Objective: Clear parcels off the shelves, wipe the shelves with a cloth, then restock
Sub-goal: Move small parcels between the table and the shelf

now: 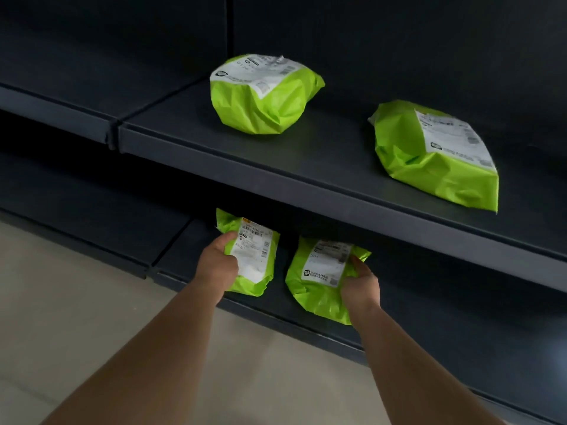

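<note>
Both forearms (147,348) reach out over the pale floor (76,302) toward the lower shelf (429,320), where each hand has hold of a green parcel. The left grip (217,262) is wrapped round the near left side of the left parcel (260,268), thumb on top. The right grip (359,283) has its fingers curled into the right side of the right parcel (316,280). These two lie just beside each other, apart, near the shelf's front edge; whether they rest on it or are slightly lifted is unclear. Farther off, on the upper shelf (322,154), the back parcel (260,96) and the right-front parcel (435,157) lie well apart. No cloth shows, so clearing or restocking cannot be told. Either way the soft wrapping looks likely to crumple and slip, so each grip should take the bulk rather than loose film, and the parcels should stay low to pass under the upper shelf's lip.
</note>
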`<action>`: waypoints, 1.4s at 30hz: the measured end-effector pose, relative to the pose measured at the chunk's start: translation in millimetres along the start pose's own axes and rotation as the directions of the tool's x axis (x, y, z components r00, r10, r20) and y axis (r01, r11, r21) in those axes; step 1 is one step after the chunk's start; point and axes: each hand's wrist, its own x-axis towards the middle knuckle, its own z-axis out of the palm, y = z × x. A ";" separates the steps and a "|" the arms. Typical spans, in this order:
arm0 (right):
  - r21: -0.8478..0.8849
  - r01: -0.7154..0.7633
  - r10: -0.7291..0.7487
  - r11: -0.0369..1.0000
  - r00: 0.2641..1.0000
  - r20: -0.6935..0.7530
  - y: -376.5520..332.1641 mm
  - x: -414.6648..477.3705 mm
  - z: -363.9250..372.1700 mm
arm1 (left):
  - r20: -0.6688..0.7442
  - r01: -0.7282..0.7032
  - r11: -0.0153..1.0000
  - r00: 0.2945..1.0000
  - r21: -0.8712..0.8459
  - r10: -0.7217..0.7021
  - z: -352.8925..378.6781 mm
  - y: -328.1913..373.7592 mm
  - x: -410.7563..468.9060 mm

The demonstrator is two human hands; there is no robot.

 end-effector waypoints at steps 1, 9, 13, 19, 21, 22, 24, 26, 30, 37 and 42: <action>-0.007 0.013 -0.012 1.000 1.000 0.001 3.8 4.6 1.3 | -0.014 -0.013 1.000 1.000 0.018 0.014 -0.1 -3.4 6.2; -0.504 0.039 -0.031 0.863 0.999 0.024 20.8 18.7 7.8 | -0.156 0.022 0.846 0.985 0.533 0.072 -6.5 -8.9 18.2; -0.598 0.165 -0.279 0.784 0.955 -0.101 25.5 2.1 17.5 | -0.185 -0.101 0.658 0.918 0.747 0.351 -3.1 -16.1 11.5; -0.674 0.409 -0.416 0.615 0.895 0.163 20.2 -6.7 38.3 | -0.043 -0.205 0.494 0.895 0.845 0.444 12.2 -27.3 6.3; -0.698 0.418 -0.362 0.581 0.901 0.239 26.9 1.4 37.3 | 0.005 -0.226 0.513 0.918 0.828 0.396 13.2 -31.0 13.7; -0.706 0.423 -0.338 0.568 0.902 0.268 31.4 6.2 35.4 | 0.033 -0.242 0.511 0.923 0.825 0.384 14.0 -33.2 18.2; -0.722 0.432 -0.308 0.541 0.900 0.308 38.3 13.4 30.0 | 0.077 -0.273 0.516 0.927 0.812 0.368 16.0 -34.6 25.4; -0.739 0.426 -0.301 0.522 0.903 0.308 43.3 18.3 26.3 | 0.095 -0.294 0.522 0.922 0.800 0.374 18.7 -34.6 31.9; -0.768 0.366 -0.274 0.526 0.927 0.254 50.7 22.4 26.6 | 0.141 -0.344 0.499 0.906 0.795 0.399 22.9 -38.4 37.1; -0.773 0.343 -0.355 0.534 0.921 0.164 48.4 13.5 29.1 | 0.138 -0.359 0.515 0.898 0.778 0.418 21.6 -37.2 36.2; -0.774 0.357 -0.346 0.522 0.919 0.191 31.5 -10.8 4.4 | 0.196 -0.366 0.505 0.913 0.782 0.358 15.4 -21.1 11.1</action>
